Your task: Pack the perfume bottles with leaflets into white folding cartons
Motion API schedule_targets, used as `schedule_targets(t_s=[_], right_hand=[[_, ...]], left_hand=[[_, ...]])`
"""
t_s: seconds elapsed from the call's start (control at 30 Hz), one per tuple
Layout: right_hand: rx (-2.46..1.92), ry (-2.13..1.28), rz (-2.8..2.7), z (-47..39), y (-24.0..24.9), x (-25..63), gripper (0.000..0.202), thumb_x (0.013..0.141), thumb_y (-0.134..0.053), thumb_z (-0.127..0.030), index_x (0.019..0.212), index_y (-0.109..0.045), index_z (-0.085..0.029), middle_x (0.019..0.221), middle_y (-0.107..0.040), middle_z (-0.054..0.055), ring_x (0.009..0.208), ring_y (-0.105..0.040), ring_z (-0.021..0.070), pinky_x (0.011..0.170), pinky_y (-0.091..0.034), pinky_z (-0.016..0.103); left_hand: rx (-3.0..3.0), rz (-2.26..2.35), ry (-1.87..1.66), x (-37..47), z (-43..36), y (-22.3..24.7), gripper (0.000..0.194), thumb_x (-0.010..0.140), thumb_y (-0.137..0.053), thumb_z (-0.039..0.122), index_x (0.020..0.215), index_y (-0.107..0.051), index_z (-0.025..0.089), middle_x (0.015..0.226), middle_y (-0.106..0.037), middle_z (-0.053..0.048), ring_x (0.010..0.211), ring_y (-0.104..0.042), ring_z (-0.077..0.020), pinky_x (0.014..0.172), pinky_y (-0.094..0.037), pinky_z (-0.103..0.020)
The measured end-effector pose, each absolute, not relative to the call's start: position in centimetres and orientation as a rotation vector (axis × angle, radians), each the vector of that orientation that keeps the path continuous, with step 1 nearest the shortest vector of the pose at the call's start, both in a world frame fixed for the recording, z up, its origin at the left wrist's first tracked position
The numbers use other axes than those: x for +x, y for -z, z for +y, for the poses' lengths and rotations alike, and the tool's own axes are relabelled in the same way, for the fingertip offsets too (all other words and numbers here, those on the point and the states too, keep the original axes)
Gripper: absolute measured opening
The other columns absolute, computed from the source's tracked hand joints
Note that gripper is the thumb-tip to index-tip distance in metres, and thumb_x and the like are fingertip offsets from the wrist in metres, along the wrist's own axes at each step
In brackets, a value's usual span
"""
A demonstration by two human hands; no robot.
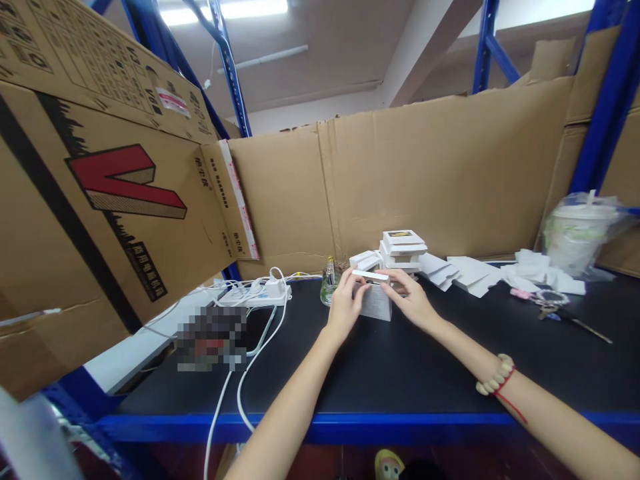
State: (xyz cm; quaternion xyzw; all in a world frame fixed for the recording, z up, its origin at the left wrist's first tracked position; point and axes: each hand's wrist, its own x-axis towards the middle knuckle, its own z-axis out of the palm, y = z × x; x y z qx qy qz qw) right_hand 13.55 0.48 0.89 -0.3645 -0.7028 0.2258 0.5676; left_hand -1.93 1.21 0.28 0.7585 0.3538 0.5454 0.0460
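Note:
A small white box [376, 304] stands upright on the black tabletop [400, 373], its narrow top edge toward me. My left hand [345, 298] grips its left side, fingers at the upper corner. On the right side, my right hand [407, 298] holds the upper edge between thumb and fingers. Just behind is a stack of small white boxes [403, 248], the top one bearing a dark and gold picture. A glass bottle [329, 283] with a gold top is left of my left hand.
Folded white papers [473, 275], a keyring [553, 298] and a bagged cup [580, 233] lie to the right. At left are a power strip [237, 297], white cables and a pixelated item [213, 337]. Cardboard [450, 173] walls the back; a blue rail [375, 427] edges the front.

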Motion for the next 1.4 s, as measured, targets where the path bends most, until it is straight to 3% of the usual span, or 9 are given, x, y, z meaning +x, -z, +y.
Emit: schedule_targets(t_s=[0.23, 0.37, 0.47, 0.57, 0.73, 0.97, 1.2, 1.4], right_hand=[[-0.805, -0.596, -1.555, 1.1, -1.0, 13.5, 0.036, 0.069, -0.056, -0.049, 0.087, -0.068, -0.02, 0.097, -0.065, 0.007, 0.087, -0.061, 0.0209, 0.072, -0.052, 0.035], [-0.789, -0.576, -1.614, 1.3, -1.2, 13.8, 0.034, 0.07, -0.056, -0.05, 0.082, -0.07, -0.021, 0.093, -0.067, 0.006, 0.091, -0.06, 0.0218, 0.079, -0.05, 0.037], [-0.796, -0.604, -1.649, 1.4, -1.2, 14.0, 0.035, 0.071, -0.055, -0.05, 0.081, -0.071, -0.022, 0.093, -0.068, 0.006, 0.093, -0.06, 0.0225, 0.084, -0.047, 0.04], [-0.816, -0.672, -1.646, 1.6, -1.2, 14.0, 0.039, 0.07, -0.055, -0.053, 0.084, -0.071, -0.02, 0.095, -0.069, 0.007, 0.094, -0.06, 0.0235, 0.083, -0.048, 0.041], [-0.837, -0.781, -1.626, 1.8, -1.3, 14.0, 0.043, 0.066, -0.057, -0.056, 0.086, -0.07, -0.02, 0.097, -0.069, 0.007, 0.095, -0.061, 0.0241, 0.085, -0.047, 0.043], [-0.857, -0.821, -1.634, 1.6, -1.5, 13.9, 0.044, 0.067, -0.055, -0.056, 0.089, -0.069, -0.021, 0.101, -0.068, 0.007, 0.101, -0.058, 0.0246, 0.088, -0.046, 0.043], [-0.86, -0.767, -1.65, 1.6, -1.4, 13.9, 0.044, 0.07, -0.051, -0.056, 0.09, -0.067, -0.02, 0.099, -0.068, 0.007, 0.096, -0.06, 0.0233, 0.085, -0.047, 0.04], [-0.907, -0.611, -1.684, 1.6, -0.9, 13.9, 0.037, 0.079, -0.043, -0.049, 0.092, -0.065, -0.022, 0.099, -0.067, 0.006, 0.09, -0.06, 0.0217, 0.083, -0.046, 0.038]], left_hand=[[2.341, 1.094, -1.604, -2.0, 1.3, -0.3, 0.007, 0.084, -0.046, 0.018, 0.082, -0.053, 0.019, 0.125, -0.044, -0.009, 0.116, -0.048, -0.0181, 0.086, -0.048, -0.028], [2.438, 1.114, -1.569, -2.1, 1.1, -0.4, 0.012, 0.086, -0.043, 0.019, 0.085, -0.055, 0.02, 0.13, -0.041, -0.008, 0.109, -0.053, -0.0167, 0.087, -0.047, -0.029], [2.484, 1.114, -1.561, -2.0, 0.9, -0.4, 0.015, 0.087, -0.04, 0.021, 0.091, -0.055, 0.021, 0.124, -0.049, -0.009, 0.112, -0.051, -0.0182, 0.092, -0.044, -0.033], [2.486, 1.084, -1.561, -1.8, 0.9, -0.3, 0.024, 0.088, -0.039, 0.022, 0.108, -0.051, 0.02, 0.108, -0.059, -0.008, 0.115, -0.049, -0.0191, 0.097, -0.041, -0.036], [2.425, 1.067, -1.601, -1.5, 1.0, -0.1, 0.038, 0.085, -0.045, 0.027, 0.122, -0.043, 0.017, 0.099, -0.061, -0.007, 0.117, -0.048, -0.0207, 0.099, -0.039, -0.038], [2.397, 1.057, -1.597, -1.4, 1.0, -0.1, 0.034, 0.083, -0.048, 0.025, 0.116, -0.046, 0.018, 0.097, -0.061, -0.007, 0.115, -0.05, -0.0208, 0.101, -0.038, -0.038], [2.34, 1.186, -1.607, -1.1, 0.5, -0.2, 0.009, 0.081, -0.052, 0.023, 0.089, -0.052, 0.019, 0.126, -0.049, -0.01, 0.118, -0.047, -0.0213, 0.094, -0.043, -0.035], [2.323, 1.177, -1.637, -0.9, 0.5, -0.3, 0.013, 0.079, -0.054, 0.023, 0.091, -0.051, 0.019, 0.113, -0.056, -0.008, 0.11, -0.053, -0.0193, 0.089, -0.045, -0.03]])
